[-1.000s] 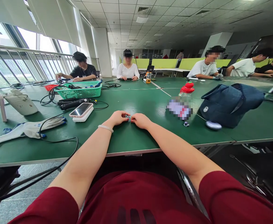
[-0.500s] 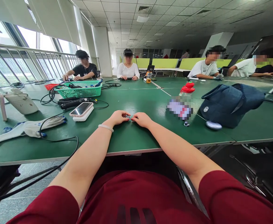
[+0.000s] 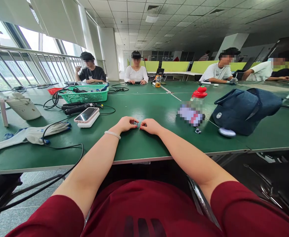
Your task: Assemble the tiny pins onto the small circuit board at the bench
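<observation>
My left hand (image 3: pixel 127 124) is closed, its fingertips pinching a small dark-and-light patterned piece (image 3: pixel 135 123) just above the green table (image 3: pixel 156 144). The piece is too small for me to name. Close by on the right, my right hand (image 3: pixel 149 126) has thumb and fingers pressed together. A tiny light speck shows at its fingertips, and I cannot make out what it is. A narrow gap separates the two hands. A pale bangle circles my left wrist.
Left of my hands lie a phone on a white case (image 3: pixel 88 117), a work glove (image 3: pixel 35 133), black cables and a green basket (image 3: pixel 85 95). On the right are a red-lidded bottle (image 3: pixel 199 93), a navy bag (image 3: pixel 243 112) and a round white object (image 3: pixel 227 132). Several people sit around.
My hands have drawn slightly apart, the patterned piece staying with the left. Across the table, the person in black has raised one hand.
</observation>
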`<act>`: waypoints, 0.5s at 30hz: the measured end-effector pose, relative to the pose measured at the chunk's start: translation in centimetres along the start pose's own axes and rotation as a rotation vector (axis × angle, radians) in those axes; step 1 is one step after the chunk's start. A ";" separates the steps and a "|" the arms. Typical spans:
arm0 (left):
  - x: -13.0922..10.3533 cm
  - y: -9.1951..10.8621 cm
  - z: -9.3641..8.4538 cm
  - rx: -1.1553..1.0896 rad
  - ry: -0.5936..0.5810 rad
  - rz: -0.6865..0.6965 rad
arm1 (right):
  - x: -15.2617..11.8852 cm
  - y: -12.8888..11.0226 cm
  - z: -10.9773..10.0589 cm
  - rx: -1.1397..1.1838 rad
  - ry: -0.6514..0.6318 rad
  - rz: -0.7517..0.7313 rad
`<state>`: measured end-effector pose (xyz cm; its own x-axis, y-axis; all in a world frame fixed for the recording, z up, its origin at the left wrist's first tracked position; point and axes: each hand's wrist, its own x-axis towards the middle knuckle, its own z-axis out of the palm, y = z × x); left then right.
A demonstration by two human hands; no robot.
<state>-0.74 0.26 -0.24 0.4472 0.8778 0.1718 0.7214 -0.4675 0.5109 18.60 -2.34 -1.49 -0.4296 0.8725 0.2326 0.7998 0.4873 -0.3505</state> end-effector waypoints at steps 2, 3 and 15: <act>0.1 -0.1 0.0 -0.019 -0.003 0.004 | 0.0 0.0 0.0 -0.029 0.005 -0.032; 0.1 -0.2 0.1 -0.031 -0.006 0.004 | 0.0 -0.1 0.1 -0.041 0.011 -0.052; -0.1 0.4 0.2 -0.172 -0.053 -0.002 | -0.5 -1.2 -0.5 -0.073 0.142 -0.107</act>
<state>-0.37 -0.06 -0.20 0.4766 0.8697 0.1279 0.6231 -0.4369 0.6487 18.04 -3.39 -0.77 -0.4549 0.7995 0.3923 0.7829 0.5690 -0.2516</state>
